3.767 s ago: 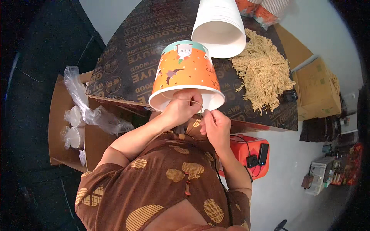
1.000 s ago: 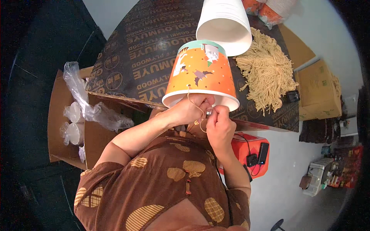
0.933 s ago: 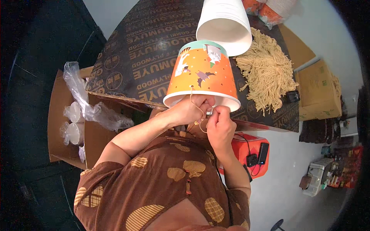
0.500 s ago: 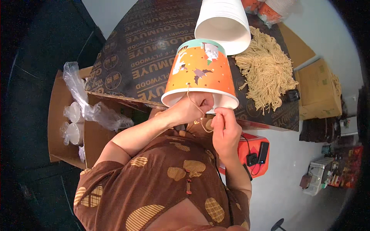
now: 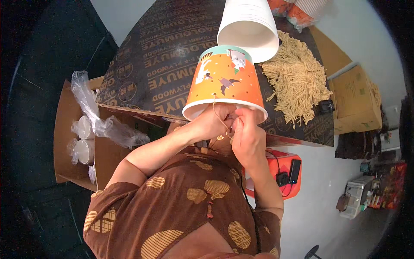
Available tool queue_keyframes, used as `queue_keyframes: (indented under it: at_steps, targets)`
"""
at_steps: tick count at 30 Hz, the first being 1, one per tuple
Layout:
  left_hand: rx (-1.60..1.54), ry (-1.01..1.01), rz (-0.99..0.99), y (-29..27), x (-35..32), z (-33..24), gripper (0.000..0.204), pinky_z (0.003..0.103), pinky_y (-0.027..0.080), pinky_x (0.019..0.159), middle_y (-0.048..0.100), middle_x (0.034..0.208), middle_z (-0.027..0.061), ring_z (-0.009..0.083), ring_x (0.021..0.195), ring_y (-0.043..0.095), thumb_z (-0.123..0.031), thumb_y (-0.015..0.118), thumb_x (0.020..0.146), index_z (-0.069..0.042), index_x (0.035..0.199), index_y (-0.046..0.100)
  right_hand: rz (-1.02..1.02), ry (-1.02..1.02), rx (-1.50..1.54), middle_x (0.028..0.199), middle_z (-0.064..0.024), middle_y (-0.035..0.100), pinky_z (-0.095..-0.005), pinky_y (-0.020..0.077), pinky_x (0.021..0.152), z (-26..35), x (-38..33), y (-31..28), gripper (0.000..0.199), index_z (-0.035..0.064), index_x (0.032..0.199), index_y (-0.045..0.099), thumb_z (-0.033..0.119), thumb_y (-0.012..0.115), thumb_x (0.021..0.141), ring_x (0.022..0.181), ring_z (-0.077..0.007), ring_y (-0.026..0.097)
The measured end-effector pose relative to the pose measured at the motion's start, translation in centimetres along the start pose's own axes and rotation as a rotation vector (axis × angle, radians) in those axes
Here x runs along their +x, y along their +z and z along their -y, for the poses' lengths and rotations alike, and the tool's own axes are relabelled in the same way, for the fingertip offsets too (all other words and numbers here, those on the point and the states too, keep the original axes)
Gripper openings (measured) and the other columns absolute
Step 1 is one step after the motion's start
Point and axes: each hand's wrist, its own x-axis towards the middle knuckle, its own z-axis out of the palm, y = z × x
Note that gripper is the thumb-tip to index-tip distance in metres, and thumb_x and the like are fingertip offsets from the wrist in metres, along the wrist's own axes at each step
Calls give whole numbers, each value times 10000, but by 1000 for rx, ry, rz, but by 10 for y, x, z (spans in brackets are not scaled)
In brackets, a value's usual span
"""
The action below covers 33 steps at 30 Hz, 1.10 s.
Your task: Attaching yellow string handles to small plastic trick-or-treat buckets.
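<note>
An orange paper bucket (image 5: 226, 80) with Halloween pictures and a green band stands tilted on the table edge, its white-rimmed mouth toward me. A thin tan cord (image 5: 214, 108) comes out of a hole near the rim and runs down across my left hand. My left hand (image 5: 214, 122) is closed at the mouth, its fingertips partly hidden inside the bucket. Beside it, my right hand (image 5: 248, 134) pinches at the cord, thumb and fingers pressed together against the left fingers. The cord's end between the hands is hard to make out.
Behind the bucket lies a stack of white paper buckets (image 5: 250, 36). A heap of tan cords (image 5: 297, 80) lies to the right. An open carton (image 5: 64, 129) with wrapped white cups is at left; a red stool (image 5: 278, 190) holds a black device.
My right hand has moved left and slightly up, from the right part of the rim to meet my left hand. The bucket has shifted very slightly.
</note>
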Motion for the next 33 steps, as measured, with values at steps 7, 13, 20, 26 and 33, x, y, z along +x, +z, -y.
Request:
queue_keyframes:
  at_steps: [7, 13, 20, 26, 33]
  targets:
    - [103, 42, 75, -6, -1, -7, 309, 308, 496, 807, 662, 979, 66, 137, 940, 607, -12, 650, 842, 3, 1147, 603, -57, -60, -33, 813, -175, 662, -461, 516, 558, 0, 10, 2, 206, 41, 1126, 478, 39, 527, 926, 690, -372, 667]
    - [-12, 169, -77, 4, 1, -1, 198, 314, 508, 738, 667, 867, 90, 135, 823, 615, -4, 650, 819, 19, 1015, 633, -65, -106, -41, 780, -160, 651, -453, 508, 536, 0, 8, 0, 186, 55, 1096, 504, 50, 543, 914, 636, -362, 655]
    - [6, -56, -3, -3, -4, 1, 121, 247, 471, 597, 519, 744, -19, 67, 682, 552, -26, 555, 932, -28, 812, 545, 34, -457, -200, 734, -126, 619, -378, 450, 489, 21, -25, -6, 232, 0, 1015, 594, -6, 650, 790, 569, -271, 605]
    - [65, -68, 54, -7, -1, 12, 117, 256, 459, 577, 531, 733, -14, 82, 654, 533, -35, 556, 944, -27, 827, 558, -39, -601, -9, 733, -126, 640, -337, 448, 508, 1, -47, -22, 176, -13, 912, 603, 37, 627, 744, 533, -270, 590]
    - [51, 28, -49, -2, 1, -4, 298, 293, 418, 483, 391, 564, 16, 95, 542, 474, -6, 540, 870, -10, 603, 407, -82, 28, -316, 575, -92, 591, -389, 464, 456, -11, -32, 8, 365, -1, 1200, 547, 89, 645, 860, 485, -283, 611]
